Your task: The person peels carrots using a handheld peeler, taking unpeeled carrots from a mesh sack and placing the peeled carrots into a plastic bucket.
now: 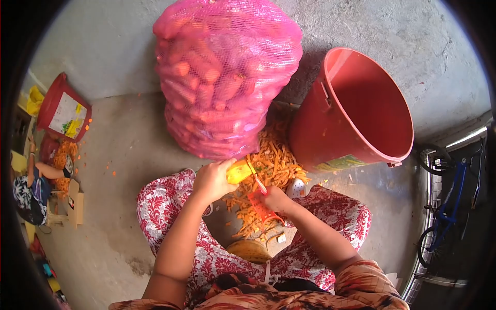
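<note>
My left hand [213, 181] is closed around a bright yellow-orange carrot [238, 172], held over the floor between my knees. My right hand [279, 200] grips a slim peeler [260, 185], its far end against or very near the carrot. Just below my right fingers is an orange slotted plastic piece [264, 207]; whether it touches the hand I cannot tell. Orange peelings [276, 157] lie heaped beneath both hands. Straight ahead stands a large pink mesh sack [227, 77] full of carrots.
A tall red bucket [336, 124] stands ahead right, beside the sack. At far left another person [32, 188] sits near a red tub [64, 111], with orange scraps [64, 160] and a cardboard box [75, 201]. A blue bicycle [449, 206] is at far right. Grey wall [372, 26] behind.
</note>
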The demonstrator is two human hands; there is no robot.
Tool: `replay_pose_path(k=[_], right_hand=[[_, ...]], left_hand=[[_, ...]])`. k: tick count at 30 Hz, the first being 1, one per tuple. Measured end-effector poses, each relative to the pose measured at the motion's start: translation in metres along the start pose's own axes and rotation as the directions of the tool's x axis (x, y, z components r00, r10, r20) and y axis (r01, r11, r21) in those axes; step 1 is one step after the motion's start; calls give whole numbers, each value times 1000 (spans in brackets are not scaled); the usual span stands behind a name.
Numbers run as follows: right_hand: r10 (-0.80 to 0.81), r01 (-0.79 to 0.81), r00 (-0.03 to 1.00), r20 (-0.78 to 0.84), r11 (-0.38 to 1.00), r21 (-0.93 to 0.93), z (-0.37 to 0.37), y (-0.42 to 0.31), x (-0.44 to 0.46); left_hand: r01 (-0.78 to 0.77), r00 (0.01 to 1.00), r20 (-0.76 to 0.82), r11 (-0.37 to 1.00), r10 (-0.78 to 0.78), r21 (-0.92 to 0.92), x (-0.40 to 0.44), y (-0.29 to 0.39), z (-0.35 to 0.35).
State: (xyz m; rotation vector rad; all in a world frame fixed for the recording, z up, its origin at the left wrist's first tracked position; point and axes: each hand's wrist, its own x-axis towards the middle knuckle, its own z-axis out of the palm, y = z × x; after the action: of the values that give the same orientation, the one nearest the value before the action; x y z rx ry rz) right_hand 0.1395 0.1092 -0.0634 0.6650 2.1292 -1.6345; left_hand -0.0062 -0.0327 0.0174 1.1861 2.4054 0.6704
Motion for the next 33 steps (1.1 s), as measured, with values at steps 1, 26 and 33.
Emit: replay_pose_path(k=[1,26,33], right_hand=[[10,-10,1000,-1,1000,-22,-1,1,1],[88,-83,995,-48,991,102,2,17,15],[19,-21,997,-71,999,-37,-8,16,18]], left_hand=[[-24,999,-37,999,25,27,0,-1,2],[-194,942,-218,944,255,267,1,-2,21],[-15,994,-113,981,-7,-194,5,-14,24]])
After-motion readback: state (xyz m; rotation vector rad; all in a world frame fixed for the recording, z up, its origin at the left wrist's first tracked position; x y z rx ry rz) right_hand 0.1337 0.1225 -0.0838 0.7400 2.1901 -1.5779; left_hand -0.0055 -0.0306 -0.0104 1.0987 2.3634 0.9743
